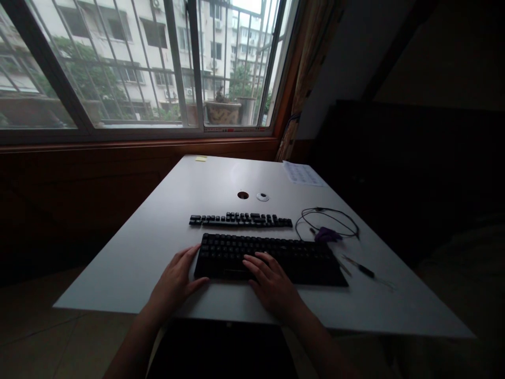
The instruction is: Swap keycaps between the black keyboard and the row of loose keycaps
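Observation:
A black keyboard [311, 266] lies near the front of the white desk. My left hand [177, 276] grips its left end, with the thumb at the front edge and the fingers along the side. Over the middle keys rests my right hand [272, 284], its fingers stretched out and somewhat apart; the tips touch the front rows, and no loose item shows in them. Behind the keyboard sit several loose black keycaps [240, 220], lined up in rows.
Right of the keyboard are a coiled black cable [357, 226], a purple cloth-like piece [327, 235] and a slim dark-handled tool [365, 270]. A desk hole [243, 195], its round cover [262, 197], a printed sheet [303, 173] and a yellow note [201, 158] lie farther back.

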A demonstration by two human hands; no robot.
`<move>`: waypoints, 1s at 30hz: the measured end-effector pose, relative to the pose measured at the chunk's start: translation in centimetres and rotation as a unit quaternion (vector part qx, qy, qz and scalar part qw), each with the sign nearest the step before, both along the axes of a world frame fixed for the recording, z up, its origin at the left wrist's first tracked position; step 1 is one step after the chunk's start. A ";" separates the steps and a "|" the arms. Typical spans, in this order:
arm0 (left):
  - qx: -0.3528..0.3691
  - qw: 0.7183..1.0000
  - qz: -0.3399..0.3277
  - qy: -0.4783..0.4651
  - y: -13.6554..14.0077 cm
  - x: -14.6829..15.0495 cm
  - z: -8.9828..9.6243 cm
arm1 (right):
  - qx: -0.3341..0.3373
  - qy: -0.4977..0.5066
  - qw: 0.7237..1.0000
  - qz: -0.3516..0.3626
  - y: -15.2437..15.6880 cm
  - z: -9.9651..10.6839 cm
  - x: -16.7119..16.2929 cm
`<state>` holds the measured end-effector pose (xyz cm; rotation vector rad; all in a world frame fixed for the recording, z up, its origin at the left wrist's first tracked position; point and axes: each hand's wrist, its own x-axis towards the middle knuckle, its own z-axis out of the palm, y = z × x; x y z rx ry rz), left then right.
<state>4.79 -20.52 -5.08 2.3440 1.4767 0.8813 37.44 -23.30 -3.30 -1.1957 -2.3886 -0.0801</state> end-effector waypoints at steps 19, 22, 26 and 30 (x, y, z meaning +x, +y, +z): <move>0.049 0.998 -0.031 0.024 -0.3 0.0 0.4 | 0.003 0.034 0.999 0.014 0.0 -0.3 0.1; 0.046 0.998 -0.027 0.021 -0.2 0.0 0.2 | 0.006 0.041 0.999 0.020 0.0 -0.3 0.1; 0.038 0.999 -0.033 0.017 0.0 -0.2 -0.2 | -0.008 0.043 0.999 -0.002 0.0 -0.1 0.2; 0.030 0.999 -0.036 0.020 0.0 -0.3 -0.2 | -0.017 0.040 0.999 -0.005 -0.1 0.0 0.2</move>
